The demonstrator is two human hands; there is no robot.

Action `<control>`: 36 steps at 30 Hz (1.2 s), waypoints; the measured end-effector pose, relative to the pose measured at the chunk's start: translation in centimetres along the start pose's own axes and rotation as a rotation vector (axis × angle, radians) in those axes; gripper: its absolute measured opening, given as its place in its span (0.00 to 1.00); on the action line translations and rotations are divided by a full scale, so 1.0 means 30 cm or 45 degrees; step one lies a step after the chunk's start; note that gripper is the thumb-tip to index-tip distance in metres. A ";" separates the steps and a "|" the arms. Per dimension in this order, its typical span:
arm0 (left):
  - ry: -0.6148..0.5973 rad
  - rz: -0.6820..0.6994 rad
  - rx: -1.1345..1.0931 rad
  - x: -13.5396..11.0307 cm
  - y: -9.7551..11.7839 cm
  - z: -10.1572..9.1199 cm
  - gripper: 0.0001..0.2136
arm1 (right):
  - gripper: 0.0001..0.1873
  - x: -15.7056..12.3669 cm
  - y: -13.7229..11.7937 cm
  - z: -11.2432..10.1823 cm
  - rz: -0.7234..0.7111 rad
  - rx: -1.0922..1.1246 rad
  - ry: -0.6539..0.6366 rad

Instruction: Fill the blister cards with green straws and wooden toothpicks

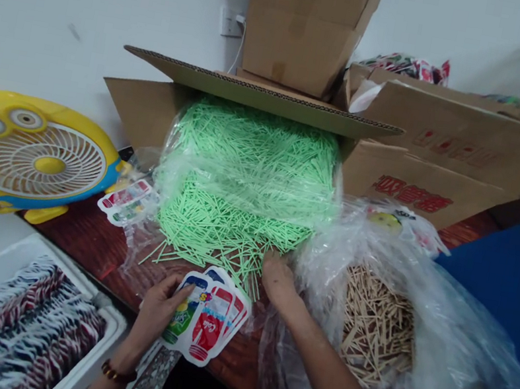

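My left hand [161, 303] grips a small fan of flat, bottle-shaped packets [208, 331] at their left edge, thumb on top. They are printed with a red cola bottle and a green bottle, with white borders. My right hand [279, 280] is at the front right edge of a heap of thin green straws [236, 217], its fingers curled down among them. Those fingertips are hidden, so what they pinch is unclear. The straws spill from a clear plastic bag lying in an open cardboard box [257, 95] onto the dark wooden table [93, 252].
A yellow cartoon fan [44, 163] stands at the left, near more printed packets [126, 201]. Below it, a white foam box [102, 331] holds rows of packets. Brown sticks [377, 329] lie in a clear bag at the right. Cardboard boxes [302, 27] stand behind.
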State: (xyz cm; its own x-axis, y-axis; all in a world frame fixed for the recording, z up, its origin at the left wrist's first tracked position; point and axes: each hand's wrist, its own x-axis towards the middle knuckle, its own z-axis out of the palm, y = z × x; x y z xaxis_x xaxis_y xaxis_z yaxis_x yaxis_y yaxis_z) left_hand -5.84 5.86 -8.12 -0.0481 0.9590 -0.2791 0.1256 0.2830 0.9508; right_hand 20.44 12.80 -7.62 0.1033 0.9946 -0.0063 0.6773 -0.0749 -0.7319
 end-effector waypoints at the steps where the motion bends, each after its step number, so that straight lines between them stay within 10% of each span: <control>1: 0.010 -0.002 0.013 -0.001 0.002 0.001 0.13 | 0.12 0.007 0.007 -0.005 0.007 0.043 -0.003; 20: 0.016 -0.208 -0.310 -0.013 0.064 -0.024 0.14 | 0.12 -0.109 0.033 -0.012 0.091 1.030 0.079; 26: -0.220 -0.230 -0.219 -0.068 0.190 0.063 0.11 | 0.16 -0.151 -0.080 -0.107 0.152 1.361 -0.237; 32: -0.423 -0.204 -0.172 -0.067 0.241 0.176 0.10 | 0.11 -0.229 -0.176 -0.202 -0.045 0.900 -0.466; 36: -0.493 -0.096 -0.115 -0.078 0.254 0.185 0.10 | 0.10 -0.245 -0.187 -0.229 -0.002 1.017 -0.328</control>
State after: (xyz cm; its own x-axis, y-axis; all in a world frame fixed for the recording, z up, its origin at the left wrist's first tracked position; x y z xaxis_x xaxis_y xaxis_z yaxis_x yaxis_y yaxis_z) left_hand 0.73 5.83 -0.96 0.3250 0.8736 -0.3622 0.0475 0.3675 0.9288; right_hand 20.88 5.41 1.21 -0.1329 0.9871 -0.0890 -0.0524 -0.0967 -0.9939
